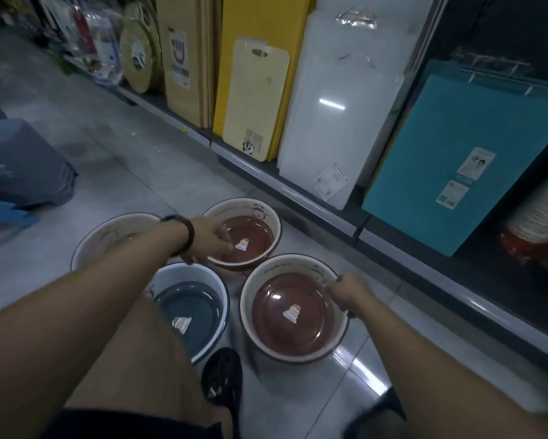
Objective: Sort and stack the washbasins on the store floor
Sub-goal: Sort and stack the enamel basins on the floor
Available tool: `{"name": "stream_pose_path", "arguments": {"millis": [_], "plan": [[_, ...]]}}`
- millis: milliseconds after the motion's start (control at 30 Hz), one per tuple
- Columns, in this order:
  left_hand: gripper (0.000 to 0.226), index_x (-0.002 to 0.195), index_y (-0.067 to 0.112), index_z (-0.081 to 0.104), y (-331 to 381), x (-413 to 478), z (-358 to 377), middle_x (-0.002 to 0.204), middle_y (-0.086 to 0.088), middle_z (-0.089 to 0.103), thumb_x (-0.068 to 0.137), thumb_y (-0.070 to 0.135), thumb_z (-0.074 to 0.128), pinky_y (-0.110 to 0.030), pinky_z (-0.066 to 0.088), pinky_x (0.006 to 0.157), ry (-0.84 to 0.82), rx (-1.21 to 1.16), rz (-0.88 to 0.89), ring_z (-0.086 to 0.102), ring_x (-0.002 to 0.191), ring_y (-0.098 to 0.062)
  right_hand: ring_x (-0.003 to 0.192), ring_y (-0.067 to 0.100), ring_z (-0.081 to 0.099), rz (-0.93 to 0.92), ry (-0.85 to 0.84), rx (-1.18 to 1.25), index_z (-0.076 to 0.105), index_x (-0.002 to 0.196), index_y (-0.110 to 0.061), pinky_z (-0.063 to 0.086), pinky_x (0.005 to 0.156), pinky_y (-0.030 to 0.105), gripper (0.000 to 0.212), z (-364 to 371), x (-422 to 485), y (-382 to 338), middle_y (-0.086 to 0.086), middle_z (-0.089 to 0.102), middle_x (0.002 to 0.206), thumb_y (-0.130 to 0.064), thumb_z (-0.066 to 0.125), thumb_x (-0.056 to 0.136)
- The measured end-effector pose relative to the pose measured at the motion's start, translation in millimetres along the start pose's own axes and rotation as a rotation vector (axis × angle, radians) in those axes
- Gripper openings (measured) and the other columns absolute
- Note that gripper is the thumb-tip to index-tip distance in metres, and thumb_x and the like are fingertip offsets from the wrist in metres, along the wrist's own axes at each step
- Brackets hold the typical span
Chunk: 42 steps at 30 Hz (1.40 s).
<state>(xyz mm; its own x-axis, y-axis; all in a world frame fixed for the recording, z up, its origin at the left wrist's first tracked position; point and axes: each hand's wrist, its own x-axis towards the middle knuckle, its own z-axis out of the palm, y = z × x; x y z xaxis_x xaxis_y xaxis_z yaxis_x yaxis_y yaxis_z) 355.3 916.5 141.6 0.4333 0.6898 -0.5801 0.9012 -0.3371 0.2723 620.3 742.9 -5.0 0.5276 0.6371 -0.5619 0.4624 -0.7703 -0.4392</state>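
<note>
Several washbasins stand on the tiled floor in front of me. My left hand (210, 238) grips the near rim of the far brown-bottomed basin (250, 236). My right hand (350, 291) grips the right rim of the near brown-bottomed basin (293, 312). A blue-bottomed basin (193, 308) sits to the left, partly hidden by my left arm and leg. Behind it a cream basin (107, 239) shows its far rim, with the inside mostly covered by my forearm.
A low shelf (298, 191) runs along the right, holding upright cutting boards: yellow, white (339, 122) and teal (462, 153). A grey plastic bin (22, 163) lies on the floor at the left. My black shoe (223, 378) is just below the basins.
</note>
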Motion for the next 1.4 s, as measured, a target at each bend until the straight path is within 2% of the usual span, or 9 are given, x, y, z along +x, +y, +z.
{"name": "stream_pose_path", "arguments": {"millis": [100,267,533,700,900,1033,1200,1300,1400], "plan": [[0.029,0.114,0.029,0.072,-13,79,36,0.111,-0.001,0.073,0.093,0.045,0.060,-0.043,0.065,0.082,-0.058,0.111,-0.020,0.071,0.095,-0.023,0.091,0.033,0.067,0.116,0.036,0.073,0.064,0.108,-0.006,0.061,0.086,0.044,0.034,33,36,30,0.018,0.071,0.107,-0.038,0.064,0.098],[0.049,0.140,0.014,0.054,-38,188,120,0.140,-0.011,0.058,0.096,0.035,0.060,-0.039,0.048,0.107,-0.056,0.093,-0.106,0.058,0.127,-0.033,0.120,0.041,0.062,0.414,0.045,0.404,0.041,0.148,0.003,0.058,0.091,0.046,0.087,88,76,73,0.024,0.059,0.139,-0.052,0.075,0.089],[0.091,0.162,0.020,0.017,-85,298,207,0.167,-0.007,0.024,0.086,0.018,0.068,-0.046,0.029,0.124,0.005,0.193,-0.117,0.022,0.152,-0.035,0.084,0.041,0.075,0.629,-0.022,0.731,0.067,0.106,0.000,0.066,0.068,0.056,0.040,133,117,101,0.024,0.075,0.097,-0.029,0.084,0.084],[0.061,0.151,0.032,0.038,-81,314,218,0.145,-0.008,0.043,0.092,0.023,0.051,-0.049,0.039,0.113,0.159,0.252,-0.136,0.044,0.132,-0.036,0.079,0.043,0.077,0.570,0.006,0.825,0.077,0.096,-0.005,0.066,0.064,0.055,0.025,107,99,111,0.023,0.079,0.087,-0.030,0.078,0.093],[0.049,0.140,0.061,0.043,-31,300,236,0.152,0.003,0.041,0.104,0.029,0.040,-0.082,0.010,0.111,0.039,0.058,-0.239,0.036,0.145,-0.034,0.088,0.037,0.070,0.527,0.232,0.575,0.070,0.066,-0.013,0.058,0.092,0.048,0.046,42,61,143,0.028,0.075,0.102,-0.049,0.073,0.094],[0.038,0.136,0.061,0.051,8,256,264,0.142,0.012,0.053,0.104,0.050,0.032,-0.079,-0.002,0.113,-0.012,-0.101,-0.192,0.044,0.141,-0.025,0.091,0.038,0.064,0.523,0.402,0.706,0.073,0.089,0.003,0.051,0.090,0.044,0.046,-8,33,150,0.027,0.068,0.098,-0.042,0.074,0.095],[0.039,0.135,0.074,0.041,28,197,317,0.141,0.027,0.052,0.098,0.070,0.031,-0.064,-0.021,0.115,-0.085,-0.188,-0.017,0.037,0.141,-0.007,0.094,0.044,0.072,0.444,0.491,0.977,0.072,0.107,-0.005,0.059,0.089,0.068,0.039,-23,13,161,0.020,0.074,0.102,-0.042,0.074,0.095],[0.044,0.152,0.041,0.045,33,173,338,0.160,0.009,0.043,0.108,0.038,0.039,-0.050,0.002,0.128,-0.120,-0.142,0.027,0.032,0.151,-0.014,0.093,0.043,0.072,0.424,0.492,1.075,0.069,0.101,-0.008,0.062,0.075,0.066,0.025,-16,5,146,0.020,0.073,0.101,-0.033,0.070,0.101],[0.063,0.135,0.014,0.067,27,155,357,0.139,-0.009,0.065,0.079,0.043,0.067,-0.046,0.046,0.113,-0.129,-0.416,0.016,0.063,0.125,-0.026,0.089,0.042,0.072,0.427,0.434,1.074,0.068,0.103,-0.003,0.064,0.065,0.060,0.030,10,5,145,0.020,0.072,0.097,-0.033,0.068,0.103]]}}
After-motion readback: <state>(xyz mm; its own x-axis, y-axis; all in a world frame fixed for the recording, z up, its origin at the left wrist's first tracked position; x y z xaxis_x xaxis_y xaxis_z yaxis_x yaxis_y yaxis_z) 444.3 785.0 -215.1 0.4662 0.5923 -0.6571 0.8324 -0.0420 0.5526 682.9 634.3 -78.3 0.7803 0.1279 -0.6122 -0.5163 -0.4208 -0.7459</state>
